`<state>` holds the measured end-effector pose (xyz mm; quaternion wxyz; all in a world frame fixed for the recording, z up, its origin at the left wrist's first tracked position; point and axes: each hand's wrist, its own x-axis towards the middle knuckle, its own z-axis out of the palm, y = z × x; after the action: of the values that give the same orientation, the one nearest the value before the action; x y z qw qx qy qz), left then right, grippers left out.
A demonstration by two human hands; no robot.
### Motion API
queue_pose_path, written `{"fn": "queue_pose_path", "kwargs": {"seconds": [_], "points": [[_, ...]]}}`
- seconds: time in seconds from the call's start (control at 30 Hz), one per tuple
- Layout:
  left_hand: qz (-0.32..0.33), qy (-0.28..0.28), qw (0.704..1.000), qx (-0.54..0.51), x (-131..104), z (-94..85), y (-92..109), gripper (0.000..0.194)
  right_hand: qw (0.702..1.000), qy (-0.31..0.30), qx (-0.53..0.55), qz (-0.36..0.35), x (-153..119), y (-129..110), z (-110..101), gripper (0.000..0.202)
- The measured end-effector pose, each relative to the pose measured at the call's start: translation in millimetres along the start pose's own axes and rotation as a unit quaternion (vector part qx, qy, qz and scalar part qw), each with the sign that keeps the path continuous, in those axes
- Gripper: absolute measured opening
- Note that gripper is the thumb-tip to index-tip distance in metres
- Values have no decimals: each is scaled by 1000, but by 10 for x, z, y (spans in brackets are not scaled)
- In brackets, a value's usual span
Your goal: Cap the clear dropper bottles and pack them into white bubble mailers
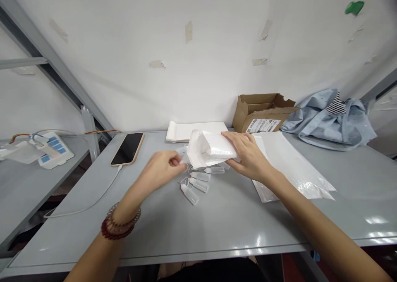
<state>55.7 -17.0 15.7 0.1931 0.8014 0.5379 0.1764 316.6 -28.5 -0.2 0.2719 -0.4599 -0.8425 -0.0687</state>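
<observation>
My right hand grips a small white bubble mailer from its right side, fingers on top and thumb below. The mailer's open end faces left, its flap spread out. Just left of that flap, my left hand is closed, thumb and fingers pinched; whatever is at its fingertips is too blurred to make out. Several small translucent plastic bottles with thin looped straps lie on the table below the mailer, some partly hidden by it. Behind stands a low stack of white mailers.
Larger white mailers lie under and beyond my right forearm. An open cardboard box and a light blue cloth bag sit against the wall. At left are a charging phone, its white cable and a power strip.
</observation>
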Motion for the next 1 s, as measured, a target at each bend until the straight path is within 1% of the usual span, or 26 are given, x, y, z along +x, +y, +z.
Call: {"fn": "queue_pose_path", "kwargs": {"seconds": [0.03,0.1,0.13,0.17,0.2,0.23,0.27,0.33,0.4,0.47,0.53,0.6,0.7,0.77,0.83,0.9,0.93,1.0], "points": [[-8,41,999,-12,-14,-80,-11,21,1000,-2,-3,1,2,1,6,54],[-20,163,982,-91,-56,-213,-30,22,1000,-8,-10,3,7,2,25,56],[-4,191,974,-123,-80,-258,-36,22,1000,-12,-14,3,10,2,37,57],[22,195,970,-141,-104,-286,-39,21,1000,-17,-18,3,12,1,51,57],[56,179,972,-139,-125,-298,-41,19,1000,-21,-22,2,13,0,65,58],[91,151,977,-118,-142,-296,-41,17,999,-25,-25,0,14,-1,79,58],[120,123,982,-80,-153,-283,-41,15,999,-29,-28,-2,15,-2,93,58],[164,98,982,17,-158,-234,-39,15,999,-37,-31,-7,17,-7,119,57],[198,100,970,100,-148,-177,-34,16,998,-44,-37,-17,17,-17,146,55],[227,117,954,158,-134,-122,-20,16,997,-52,-49,-28,17,-38,174,54],[242,127,943,187,-126,-71,8,16,995,-61,-66,-38,17,-73,201,51],[245,119,942,197,-123,-16,43,17,994,-67,-76,-51,17,-120,225,46],[242,94,953,157,-117,78,94,21,992,-66,-72,-78,15,-193,246,42],[241,94,959,114,-111,130,125,27,992,-58,-58,-91,15,-226,246,43],[239,98,962,86,-114,145,160,31,994,-47,-36,-92,17,-241,236,43],[236,86,967,50,-133,110,195,33,995,-37,-13,-87,19,-244,217,44],[233,72,970,9,-146,76,209,32,996,-35,-2,-84,20,-243,205,45],[207,48,970,-115,-172,-6,220,27,996,-36,15,-80,21,-239,181,47]]}}
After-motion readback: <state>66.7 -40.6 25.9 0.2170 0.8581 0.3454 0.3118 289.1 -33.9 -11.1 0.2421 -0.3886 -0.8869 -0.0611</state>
